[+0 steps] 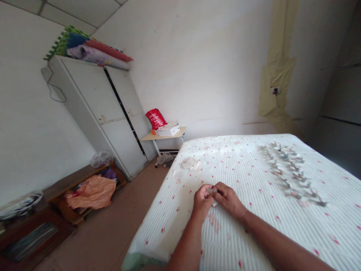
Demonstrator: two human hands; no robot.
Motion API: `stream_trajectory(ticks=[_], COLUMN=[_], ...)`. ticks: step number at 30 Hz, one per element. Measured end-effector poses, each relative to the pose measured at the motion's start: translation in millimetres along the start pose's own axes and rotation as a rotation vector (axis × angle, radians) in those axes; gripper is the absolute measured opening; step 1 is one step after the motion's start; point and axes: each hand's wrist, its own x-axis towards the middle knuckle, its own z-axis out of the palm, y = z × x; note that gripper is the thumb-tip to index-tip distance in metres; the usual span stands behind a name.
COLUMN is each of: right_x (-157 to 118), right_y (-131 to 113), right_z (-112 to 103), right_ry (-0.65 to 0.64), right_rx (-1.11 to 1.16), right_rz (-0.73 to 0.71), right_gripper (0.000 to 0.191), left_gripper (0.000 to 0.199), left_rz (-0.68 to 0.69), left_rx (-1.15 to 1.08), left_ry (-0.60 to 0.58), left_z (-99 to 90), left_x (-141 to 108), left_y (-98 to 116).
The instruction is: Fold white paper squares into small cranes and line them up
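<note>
My left hand (203,201) and my right hand (229,199) meet above the near middle of the bed. The fingers of both are closed in a pinch on one small piece of folded paper (214,204), mostly hidden by them. Ahead and to the left, a little pile of printed paper sheets (190,163) lies on the bedding. Over on the right stand several rows of small folded paper figures (299,175), pointed and bird-like in outline, though blurred.
The striped, red-dotted bedcover (239,233) spreads under everything. Beyond its far left corner stands a small table (165,136) with a red bag (156,118) and a white box (169,130). A tall cabinet (96,109) and a low wooden shelf (59,188) line the left side.
</note>
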Motion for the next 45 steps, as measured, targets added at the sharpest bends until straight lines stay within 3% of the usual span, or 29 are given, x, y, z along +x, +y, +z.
stream_trajectory(ticks=[7, 16, 26, 35, 40, 45], right_x=[1.1, 1.2, 1.9, 3.0, 3.9, 4.2], right_y=[8.9, 1.4, 6.4, 6.6, 6.2, 0.9], right_z=[1.0, 0.7, 1.8, -4.6, -6.3, -8.1], right_ry=[-0.029, -0.010, 0.042, -0.148, -0.141, -0.039], right_rx=[0.156, 0.241, 0.178, 0.482, 0.596, 0.599], right_rz=[0.070, 0.214, 0.183, 0.276, 0.324, 0.357], right_gripper=[0.018, 0.029, 0.034, 0.028, 0.028, 0.024], left_gripper=[0.039, 0.047, 0.051, 0.063, 0.066, 0.067], left_rz=[-0.020, -0.008, -0.020, 0.016, 0.037, 0.037], left_rx=[0.017, 0.007, 0.038, -0.047, -0.003, 0.004], left_ry=[-0.002, -0.064, -0.069, -0.070, -0.113, -0.140], left_z=[-1.1, -3.6, -3.0, -4.6, -2.6, -3.1], left_x=[1.3, -0.1, -1.4, -0.7, -4.9, -5.1], left_y=[-0.7, -1.0, 6.9, 0.3, 3.3, 3.6])
